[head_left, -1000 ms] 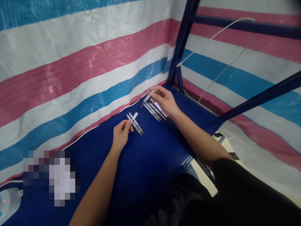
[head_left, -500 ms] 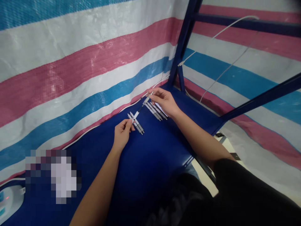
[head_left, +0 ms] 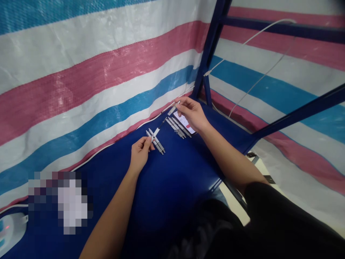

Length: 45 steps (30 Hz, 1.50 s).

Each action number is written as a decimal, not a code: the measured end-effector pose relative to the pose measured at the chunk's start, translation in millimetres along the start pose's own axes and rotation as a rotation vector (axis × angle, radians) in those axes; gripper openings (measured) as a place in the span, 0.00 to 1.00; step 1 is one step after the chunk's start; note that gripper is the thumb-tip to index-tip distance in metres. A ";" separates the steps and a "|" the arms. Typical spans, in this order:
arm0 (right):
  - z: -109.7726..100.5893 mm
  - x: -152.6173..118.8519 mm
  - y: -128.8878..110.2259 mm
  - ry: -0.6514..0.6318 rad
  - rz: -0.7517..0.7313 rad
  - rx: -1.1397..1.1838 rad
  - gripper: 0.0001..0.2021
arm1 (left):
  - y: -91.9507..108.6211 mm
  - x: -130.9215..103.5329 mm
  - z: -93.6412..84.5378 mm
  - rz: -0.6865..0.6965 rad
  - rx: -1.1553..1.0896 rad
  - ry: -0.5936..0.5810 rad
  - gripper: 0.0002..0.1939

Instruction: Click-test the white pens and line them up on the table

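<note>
Pinched in my left hand [head_left: 140, 150] is the white barrel [head_left: 156, 133] of a pen, with a thin dark refill [head_left: 162, 124] sticking out of its end. My right hand [head_left: 192, 114] is closed on the pen's other part, a pale front barrel [head_left: 172, 109] with a shiny metal tip. A gap separates this piece from the end of the refill. Beneath the left-hand piece lie white-and-grey pens [head_left: 159, 145] side by side on the blue table [head_left: 172, 172]. Several more pens [head_left: 176, 126] lie in a row below my right hand, beside a lit phone [head_left: 192, 128].
A white power strip [head_left: 12, 230] with a red light is at the lower left, near a pixelated patch. A striped sheet [head_left: 107, 72] hangs along the table's back edge. Blue metal frame bars [head_left: 212, 43] and a white cable [head_left: 258, 34] stand at the right.
My right hand has moved up and right with the front barrel, pulling it clear of the refill. More of the phone now shows. My left hand stays in place.
</note>
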State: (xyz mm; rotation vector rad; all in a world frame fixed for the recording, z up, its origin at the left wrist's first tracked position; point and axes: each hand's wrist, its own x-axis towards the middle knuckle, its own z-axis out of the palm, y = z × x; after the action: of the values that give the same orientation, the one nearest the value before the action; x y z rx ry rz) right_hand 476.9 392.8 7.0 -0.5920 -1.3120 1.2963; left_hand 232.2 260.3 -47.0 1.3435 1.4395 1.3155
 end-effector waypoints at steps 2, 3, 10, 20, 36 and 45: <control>1.2 -0.3 2.2 -0.014 0.006 0.013 0.21 | 0.7 -0.1 0.2 -0.004 0.000 0.002 0.21; 2.1 -0.6 3.6 -0.020 0.013 0.013 0.21 | 1.0 -0.1 0.2 -0.006 0.001 0.001 0.21; 12.0 -8.4 14.2 -0.136 0.086 -0.041 0.21 | 5.0 -1.4 1.4 -0.007 0.015 -0.015 0.22; 8.7 -11.4 16.1 -0.376 0.158 -0.087 0.17 | 8.3 -1.8 3.3 0.005 0.024 -0.019 0.22; 5.8 -15.7 0.0 -0.455 0.086 -0.563 0.28 | 2.0 -1.0 5.1 0.016 -0.036 0.129 0.14; 8.2 -18.5 -5.0 -0.442 0.123 -0.691 0.30 | -0.3 0.9 4.4 -0.004 -0.051 0.150 0.15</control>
State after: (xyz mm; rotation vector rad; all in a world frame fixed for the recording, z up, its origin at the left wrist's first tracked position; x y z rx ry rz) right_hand 475.5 372.0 7.0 -0.8988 -2.1507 1.0865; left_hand 236.2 262.0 -48.0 1.2303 1.4963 1.4674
